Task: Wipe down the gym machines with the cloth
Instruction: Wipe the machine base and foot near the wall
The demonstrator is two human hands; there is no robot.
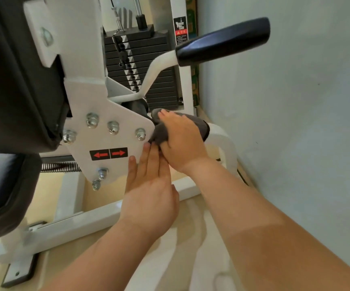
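Note:
A white gym machine fills the left and centre, with a bolted white side plate that carries a black label with two red arrows. My right hand grips a dark grey cloth wrapped over a white curved frame tube just right of the plate. My left hand has straight fingers, and their tips touch the plate's lower right edge below the cloth. The part of the tube under the cloth is hidden.
A black padded seat and backrest fill the left. A black handle grip on a white bent arm juts out above my hands. The black weight stack stands behind. A pale wall runs close on the right. The white base frame lies on the cream floor.

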